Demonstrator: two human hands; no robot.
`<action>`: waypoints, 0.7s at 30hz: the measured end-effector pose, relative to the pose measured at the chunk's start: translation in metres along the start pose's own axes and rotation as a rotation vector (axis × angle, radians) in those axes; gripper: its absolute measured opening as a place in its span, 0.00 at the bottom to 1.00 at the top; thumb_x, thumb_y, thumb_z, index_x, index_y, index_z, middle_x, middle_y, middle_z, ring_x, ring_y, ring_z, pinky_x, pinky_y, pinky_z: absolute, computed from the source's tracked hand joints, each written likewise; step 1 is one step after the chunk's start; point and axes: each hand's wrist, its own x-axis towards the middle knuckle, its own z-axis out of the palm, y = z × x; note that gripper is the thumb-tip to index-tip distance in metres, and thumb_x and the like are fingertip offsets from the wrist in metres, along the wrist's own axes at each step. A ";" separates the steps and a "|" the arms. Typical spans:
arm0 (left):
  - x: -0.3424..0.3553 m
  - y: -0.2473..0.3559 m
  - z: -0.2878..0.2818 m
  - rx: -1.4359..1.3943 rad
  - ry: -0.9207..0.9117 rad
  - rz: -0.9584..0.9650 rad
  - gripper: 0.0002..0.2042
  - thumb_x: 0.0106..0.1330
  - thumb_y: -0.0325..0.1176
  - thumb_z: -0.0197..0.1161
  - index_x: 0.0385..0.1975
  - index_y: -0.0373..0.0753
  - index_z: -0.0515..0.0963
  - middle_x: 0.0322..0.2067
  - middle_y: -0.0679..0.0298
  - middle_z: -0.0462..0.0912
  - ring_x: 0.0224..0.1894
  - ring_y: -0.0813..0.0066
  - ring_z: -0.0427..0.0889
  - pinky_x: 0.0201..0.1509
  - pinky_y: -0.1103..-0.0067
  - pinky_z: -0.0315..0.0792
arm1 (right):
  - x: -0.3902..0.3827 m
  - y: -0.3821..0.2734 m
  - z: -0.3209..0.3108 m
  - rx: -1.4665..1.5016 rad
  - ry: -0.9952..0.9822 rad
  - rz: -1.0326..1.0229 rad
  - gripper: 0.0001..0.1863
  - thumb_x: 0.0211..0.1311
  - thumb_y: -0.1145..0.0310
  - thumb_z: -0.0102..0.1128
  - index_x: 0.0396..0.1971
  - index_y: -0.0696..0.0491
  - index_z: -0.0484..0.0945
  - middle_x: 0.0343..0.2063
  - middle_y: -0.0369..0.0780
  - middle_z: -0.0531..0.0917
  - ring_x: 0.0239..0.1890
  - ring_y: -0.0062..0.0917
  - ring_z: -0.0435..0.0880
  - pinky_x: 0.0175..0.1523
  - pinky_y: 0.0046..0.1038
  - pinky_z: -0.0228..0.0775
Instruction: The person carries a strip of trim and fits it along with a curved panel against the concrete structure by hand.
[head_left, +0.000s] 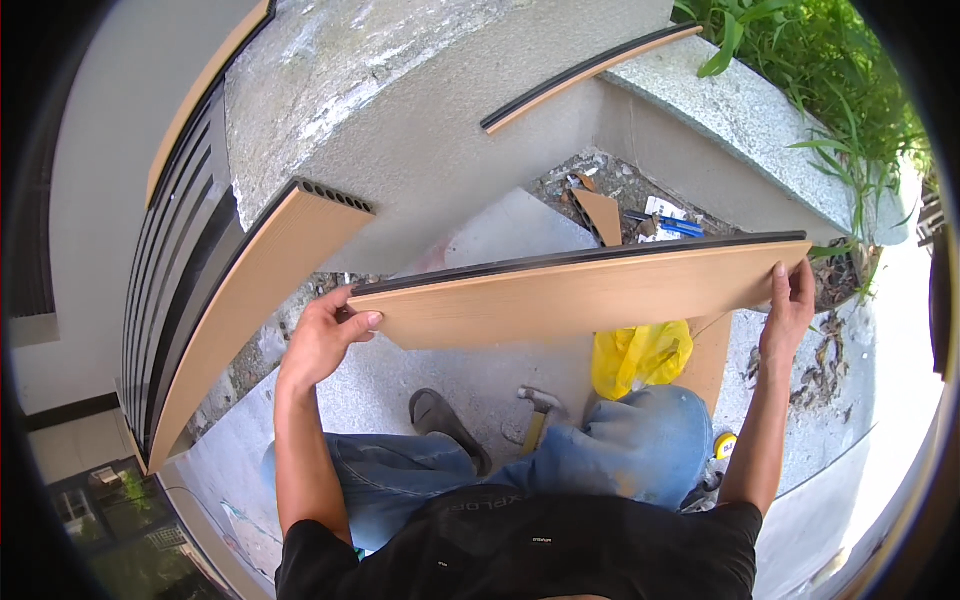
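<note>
Your left hand and right hand pinch the plank between them; one slipping could drop it.

black short-sleeved T-shirt, faint lettering, small pale marks, faded blue jeans, brownish smudge on one leg, dark slip-on shoe

Outdoor work area (sunlit) w/ concrete wall, green plants, hammer & yellow tape meas.
</note>
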 end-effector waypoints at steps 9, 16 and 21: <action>-0.075 0.082 -0.090 0.091 0.511 0.518 0.16 0.71 0.34 0.70 0.51 0.30 0.78 0.36 0.65 0.86 0.35 0.83 0.80 0.45 0.84 0.74 | 0.221 -0.171 0.172 0.580 -0.173 -0.317 0.27 0.73 0.56 0.62 0.64 0.58 0.74 0.54 0.38 0.83 0.54 0.22 0.79 0.60 0.26 0.70; -0.019 0.098 -0.035 0.265 0.659 0.537 0.14 0.69 0.38 0.72 0.41 0.31 0.81 0.24 0.67 0.79 0.27 0.85 0.73 0.31 0.82 0.68 | 0.277 -0.124 0.242 0.733 -0.125 -0.209 0.29 0.75 0.54 0.60 0.66 0.59 0.73 0.61 0.42 0.80 0.62 0.27 0.76 0.67 0.30 0.66; 0.000 0.096 -0.028 0.335 0.645 0.467 0.18 0.67 0.40 0.73 0.39 0.28 0.79 0.21 0.65 0.76 0.25 0.81 0.71 0.29 0.79 0.68 | 0.286 -0.090 0.245 0.686 -0.066 -0.197 0.30 0.76 0.55 0.58 0.68 0.60 0.70 0.64 0.44 0.77 0.66 0.29 0.73 0.69 0.30 0.64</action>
